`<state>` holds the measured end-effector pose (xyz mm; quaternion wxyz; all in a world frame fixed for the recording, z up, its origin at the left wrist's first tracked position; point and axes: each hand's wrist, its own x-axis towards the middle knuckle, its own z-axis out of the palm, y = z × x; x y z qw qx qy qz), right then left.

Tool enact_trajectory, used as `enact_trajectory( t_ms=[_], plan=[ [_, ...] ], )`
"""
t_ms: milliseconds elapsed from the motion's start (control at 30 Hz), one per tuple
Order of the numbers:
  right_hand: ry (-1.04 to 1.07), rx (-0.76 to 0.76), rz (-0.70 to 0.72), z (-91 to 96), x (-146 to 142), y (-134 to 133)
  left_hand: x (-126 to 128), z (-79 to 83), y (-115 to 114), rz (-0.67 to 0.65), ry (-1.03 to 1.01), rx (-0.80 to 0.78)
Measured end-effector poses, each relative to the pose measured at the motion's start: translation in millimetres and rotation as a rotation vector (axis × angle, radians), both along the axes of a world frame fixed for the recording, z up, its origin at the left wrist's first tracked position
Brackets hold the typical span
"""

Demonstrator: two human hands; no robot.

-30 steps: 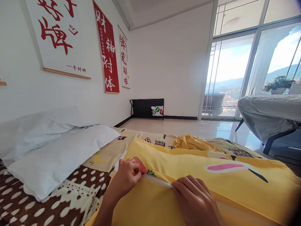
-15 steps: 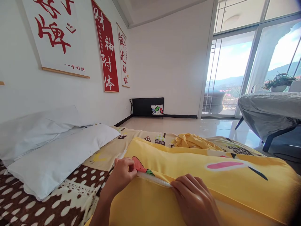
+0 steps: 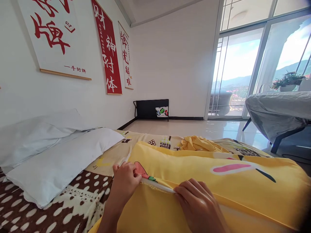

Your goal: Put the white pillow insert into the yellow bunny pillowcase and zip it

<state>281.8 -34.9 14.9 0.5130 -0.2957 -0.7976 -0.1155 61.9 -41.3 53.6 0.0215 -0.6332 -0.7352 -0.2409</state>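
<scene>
A yellow pillowcase (image 3: 206, 168) with pink and red cartoon prints lies stuffed across the bed in front of me. Its open seam shows a strip of white pillow inside (image 3: 157, 186). My left hand (image 3: 123, 183) pinches the seam edge at its left end, fingers closed on the fabric. My right hand (image 3: 198, 205) grips the same seam further right, fingers curled over the cloth.
Two white pillows (image 3: 60, 161) lie to the left on a brown and cream patterned bedspread (image 3: 80, 200). A crumpled yellow cloth (image 3: 196, 144) sits beyond the pillowcase. A grey covered chair (image 3: 277, 113) stands right, by glass doors. Red scrolls hang on the left wall.
My left hand has slid a little to the left along the seam. The view has shifted slightly; the right hand stays on the seam.
</scene>
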Motion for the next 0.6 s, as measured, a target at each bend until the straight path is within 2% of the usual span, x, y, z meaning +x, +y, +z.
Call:
enact_trajectory(
  t_ms=[200,600],
  plan=[
    [0.041,0.016,-0.022,-1.0,0.8,1.1,0.3,-1.6,-0.6,-0.108,0.089,-0.041],
    [0.048,0.018,-0.034,-1.1,0.7,0.9,3.3,-3.6,6.0,-0.259,0.018,-0.016]
  ],
)
